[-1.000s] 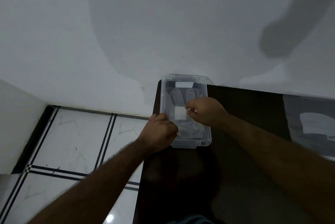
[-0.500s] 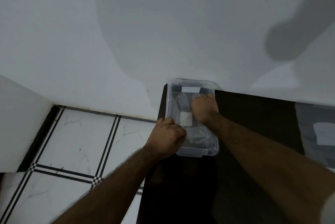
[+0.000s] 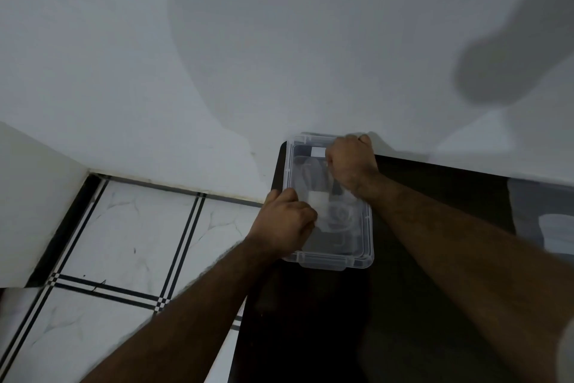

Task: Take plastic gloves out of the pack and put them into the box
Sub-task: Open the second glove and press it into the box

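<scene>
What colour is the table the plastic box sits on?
Very dark, nearly black, and glossy. The table shows best in the head view, under the clear box.

In front of me rises a plain white painted wall (image 3: 217, 41), crossed by broad soft grey shadows. Below to my left lies a white marble-look tiled floor (image 3: 124, 227) with thin black double lines, a black skirting strip (image 3: 62, 227) along its edge. My dark glossy tabletop (image 3: 403, 305) meets the wall. The light is dim.
</scene>
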